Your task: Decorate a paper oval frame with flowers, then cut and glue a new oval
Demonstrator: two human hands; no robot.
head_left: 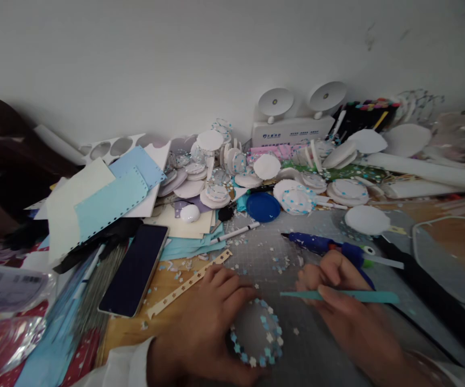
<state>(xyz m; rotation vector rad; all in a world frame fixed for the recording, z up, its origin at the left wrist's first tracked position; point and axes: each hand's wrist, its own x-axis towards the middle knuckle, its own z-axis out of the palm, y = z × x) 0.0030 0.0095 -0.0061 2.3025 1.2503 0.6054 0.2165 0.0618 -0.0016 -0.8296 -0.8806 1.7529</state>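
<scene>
The left hand [212,317] has its grip closed on the left edge of a round disc [256,328], fingers curled over its upper rim. The disc lies flat on the grey mat [264,252], close to the bottom edge of the view, and is ringed with small blue and white flower bits. The palm hides the disc's left part, and the wrist and white sleeve [123,368] are cut off by the frame.

The right hand [337,301] is clenched on a thin teal stick [361,296]. The stick lies level, its left tip near the left fingers and just above the disc, not touching it. Whether the stick is one piece or two blades cannot be told, and the fingers cover its middle. The right forearm runs out of the lower right corner.

Just behind the right knuckles lies a blue glue gun [316,243], its rear part hidden by that hand. Left of the left hand a punched paper strip [187,285] slants across the desk [167,269], with a dark phone [135,277] just beside it.

Farther back are a white pen [236,233], a blue lid [263,207] and a heap [216,177] of white discs against the wall [216,54], too blurred to count.

Bare mat, strewn with loose flower bits, lies open between the hands and ahead of them up to the pen. The left side is crowded with paper sheets [95,204]
</scene>
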